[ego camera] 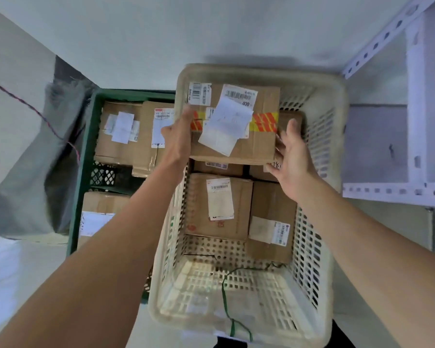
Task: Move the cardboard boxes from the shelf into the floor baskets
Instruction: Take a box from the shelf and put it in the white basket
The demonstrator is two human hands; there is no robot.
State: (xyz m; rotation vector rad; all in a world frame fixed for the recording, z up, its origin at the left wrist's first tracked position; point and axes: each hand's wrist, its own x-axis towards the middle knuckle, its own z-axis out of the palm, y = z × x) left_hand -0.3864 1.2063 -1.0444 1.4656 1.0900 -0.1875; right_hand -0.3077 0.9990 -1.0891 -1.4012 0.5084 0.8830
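Note:
A flat cardboard box [259, 144] with white labels and red-yellow tape hangs over the far half of the cream floor basket [337, 101]. My left hand [177, 138] grips its left edge, thumb on top. My right hand [293, 159] holds its right near corner with spread, slightly bent fingers. Below it, two labelled cardboard boxes [219, 207] [271, 222] lie side by side in the cream basket, with further boxes partly hidden under the held one. The green floor basket [86, 151] on the left holds several boxes [118, 131].
A white metal shelf [412, 121] stands to the right of the cream basket, its lower level bare. A grey sheet [23, 172] with a red cord lies left of the green basket. A green string [226, 297] runs across the cream basket's near floor.

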